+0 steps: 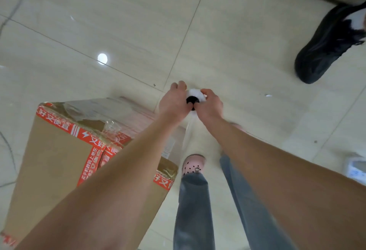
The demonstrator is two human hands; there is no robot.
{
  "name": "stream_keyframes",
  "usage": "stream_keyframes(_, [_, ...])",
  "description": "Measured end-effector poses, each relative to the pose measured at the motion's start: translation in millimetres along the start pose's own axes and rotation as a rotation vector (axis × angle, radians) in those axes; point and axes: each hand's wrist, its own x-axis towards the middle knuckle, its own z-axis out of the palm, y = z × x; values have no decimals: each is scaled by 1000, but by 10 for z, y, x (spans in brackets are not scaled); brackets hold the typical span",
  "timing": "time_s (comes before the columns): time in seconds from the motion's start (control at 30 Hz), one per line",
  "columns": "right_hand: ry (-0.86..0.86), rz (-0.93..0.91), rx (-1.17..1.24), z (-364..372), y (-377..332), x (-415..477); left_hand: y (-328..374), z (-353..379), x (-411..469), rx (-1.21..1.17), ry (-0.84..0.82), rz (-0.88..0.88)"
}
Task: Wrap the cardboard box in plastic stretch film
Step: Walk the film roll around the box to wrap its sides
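The pale glossy tiled floor (138, 22) fills the view. On it, from centre down to 8 o'clock, stands the tall brown cardboard box banded with red printed tape (55, 150). Clear plastic stretch film (111, 126) lies crumpled over its top corner and clouds its far face, and a taut strip appears to run from there to just past centre.

Another person's black shoe (326, 47) rests at 2 o'clock, well away from the box.

The left hand (174, 103) and right hand (210, 105) meet just above centre. Their fingers curl round the two sides of the white film roll with the dark core (195, 98), which is seen end-on.

The person's own pink perforated clog (193, 165) stands just beside the box at 6 o'clock. A thin grey cable (14, 160) loops at 9 o'clock.

Several things could go wrong:
- Too hard a pull could tear the film or tip the tall box.
- Too little tension would leave slack, wrinkled layers like the bunch on the corner.
- The smooth roll could slip from a grip that holds only its rim.
- Circling the box could snag a foot on the cable or bump the bystander's shoe.
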Motion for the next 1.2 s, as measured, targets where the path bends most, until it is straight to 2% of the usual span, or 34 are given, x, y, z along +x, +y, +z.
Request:
stream_keyframes(0.13, [-46, -8, -52, -77, -39, 54, 163, -71, 96, 183, -18, 104])
stream_keyframes(0.33, [-95, -53, -112, -138, -181, 123, 138, -205, 217, 169, -8, 8])
stream_keyframes(0.47, [-68, -59, -73, -14, -318, 153, -102, -262, 286, -82, 34, -248])
stream_keyframes(0.63, [-99, -84, -60, 190, -517, 179, -262, -222, 278, -684, 104, -612])
stream_keyframes(0.7, [-120, -92, -85, 223, -602, 216, -303, -224, 282, -771, 64, -675])
stream_keyframes(0.77, [-132, -88, -111, 234, -636, 224, -342, -259, 281, -670, 29, -602])
stream_keyframes(0.87, [-144, -80, -156, 257, -626, 212, -364, -345, 298, -336, 40, -350])
stream_keyframes(0.97, [-149, -69, -186, 278, -659, 209, -313, -452, 328, -112, 13, -144])
stream_keyframes(1.07, [-166, -66, -201, 274, -714, 233, -292, -518, 411, 27, -41, -72])
stream_keyframes(1.2, [-151, -53, -227, 256, -828, 297, -237, -662, 543, 153, -97, -68])
